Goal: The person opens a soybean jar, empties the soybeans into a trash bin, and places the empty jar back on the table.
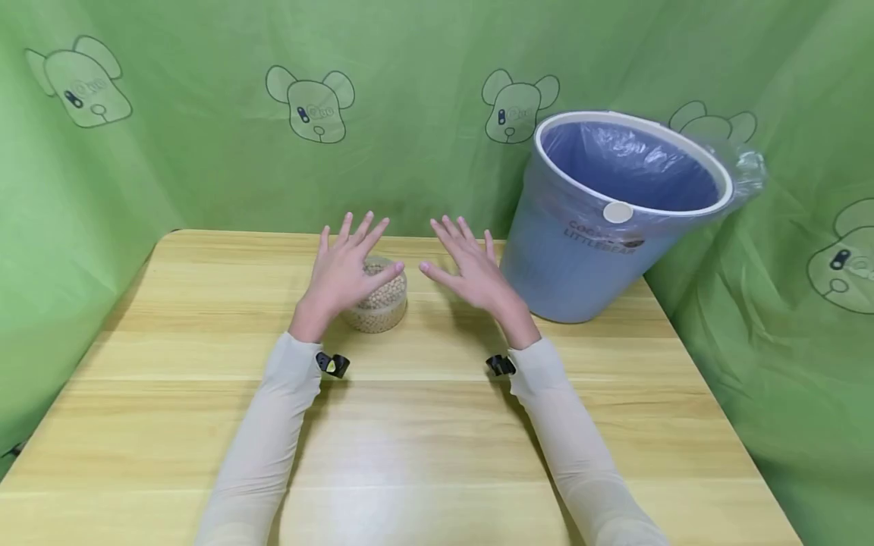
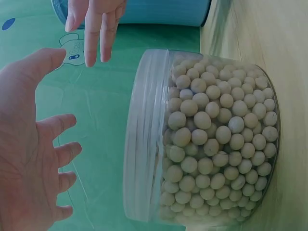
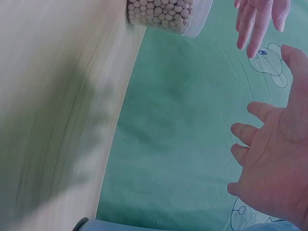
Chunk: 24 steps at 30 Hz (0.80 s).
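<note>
A clear round plastic jar [image 1: 379, 312] full of small beige balls stands upright on the table, its pale screw lid [image 2: 144, 134] on. My left hand [image 1: 344, 274] hovers over the jar's left side in the head view, fingers spread, and hides part of it. In the left wrist view that hand is above the lid level with a gap between. My right hand [image 1: 476, 273] is held up to the right of the jar, fingers spread, holding nothing. The right wrist view shows the jar [image 3: 163, 12] at the top, apart from the right hand [image 3: 276, 159].
A tall blue trash bin [image 1: 580, 258] with a white rim and a clear plastic liner stands at the table's back right, close beyond the right hand. The wooden table [image 1: 410, 455] ends at a green curtain [image 1: 423, 167] printed with bear heads.
</note>
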Available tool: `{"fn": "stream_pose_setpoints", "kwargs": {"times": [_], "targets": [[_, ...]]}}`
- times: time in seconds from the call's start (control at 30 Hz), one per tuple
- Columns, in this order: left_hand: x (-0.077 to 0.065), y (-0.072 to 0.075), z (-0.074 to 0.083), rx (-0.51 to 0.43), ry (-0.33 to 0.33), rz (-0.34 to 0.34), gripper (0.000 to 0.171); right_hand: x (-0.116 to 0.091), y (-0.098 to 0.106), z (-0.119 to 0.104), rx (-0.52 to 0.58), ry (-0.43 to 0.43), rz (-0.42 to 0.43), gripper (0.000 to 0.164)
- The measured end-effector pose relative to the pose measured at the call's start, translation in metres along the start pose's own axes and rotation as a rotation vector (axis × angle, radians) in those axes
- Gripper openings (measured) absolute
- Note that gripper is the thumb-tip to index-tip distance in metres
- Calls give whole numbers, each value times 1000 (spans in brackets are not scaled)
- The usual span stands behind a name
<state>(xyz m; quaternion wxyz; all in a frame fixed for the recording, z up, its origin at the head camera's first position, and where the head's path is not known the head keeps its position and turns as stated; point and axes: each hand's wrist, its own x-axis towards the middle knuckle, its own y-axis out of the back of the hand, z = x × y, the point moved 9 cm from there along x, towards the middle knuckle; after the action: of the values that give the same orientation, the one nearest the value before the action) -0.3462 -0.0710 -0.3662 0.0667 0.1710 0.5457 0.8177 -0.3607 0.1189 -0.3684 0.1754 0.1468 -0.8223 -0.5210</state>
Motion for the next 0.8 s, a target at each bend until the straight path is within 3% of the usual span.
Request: {"fn": "stream_pose_setpoints", "kwargs": {"times": [0.2,0.4,0.67,0.8], "targets": [[-2,-5,-5,-42,-9,-24,86,0,-7,2,30,-2,-10,85],[-3,-10,-9,-195,-33,-58,90,3,-10,7,159,11,-8,81],[-6,-18,-30,-542,-1,-152,116,5,-26,2,634,13,-116,73],[-8,-25,-44,-669,3,-205,129,9,-46,-2,840,13,-199,84]]}}
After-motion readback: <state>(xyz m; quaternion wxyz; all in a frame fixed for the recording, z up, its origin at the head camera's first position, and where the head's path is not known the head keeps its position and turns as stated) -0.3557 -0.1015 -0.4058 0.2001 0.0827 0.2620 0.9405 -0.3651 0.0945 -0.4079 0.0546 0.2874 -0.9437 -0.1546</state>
